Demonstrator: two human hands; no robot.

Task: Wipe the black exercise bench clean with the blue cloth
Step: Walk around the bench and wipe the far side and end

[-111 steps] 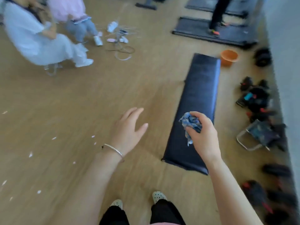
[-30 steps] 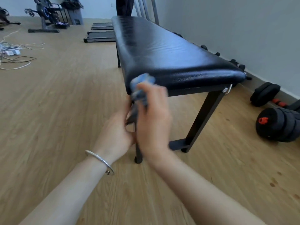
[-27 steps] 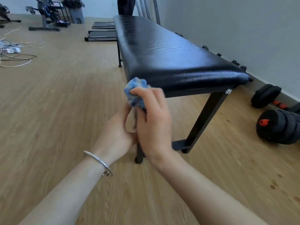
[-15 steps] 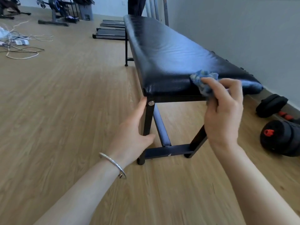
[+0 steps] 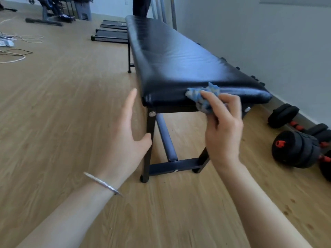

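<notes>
The black padded exercise bench (image 5: 175, 58) runs away from me along the right wall, seen from low down at its near end. My right hand (image 5: 223, 127) grips the crumpled blue cloth (image 5: 203, 96) and holds it against the front edge of the pad, near the middle. My left hand (image 5: 125, 133) is held flat with straight fingers beside the bench's near left leg (image 5: 149, 140), its thumb close to the leg. A silver bangle sits on my left wrist.
Black dumbbells with red collars (image 5: 300, 149) lie on the wood floor at the right by the grey wall (image 5: 268, 42). Treadmills (image 5: 111, 35) and an exercise bike (image 5: 52, 13) stand far back. Loose cables (image 5: 12, 54) trail at far left.
I dropped from standing over the bench to a low view at its end. My hands, together on the cloth, separated; the right hand moved the cloth along the pad's front edge.
</notes>
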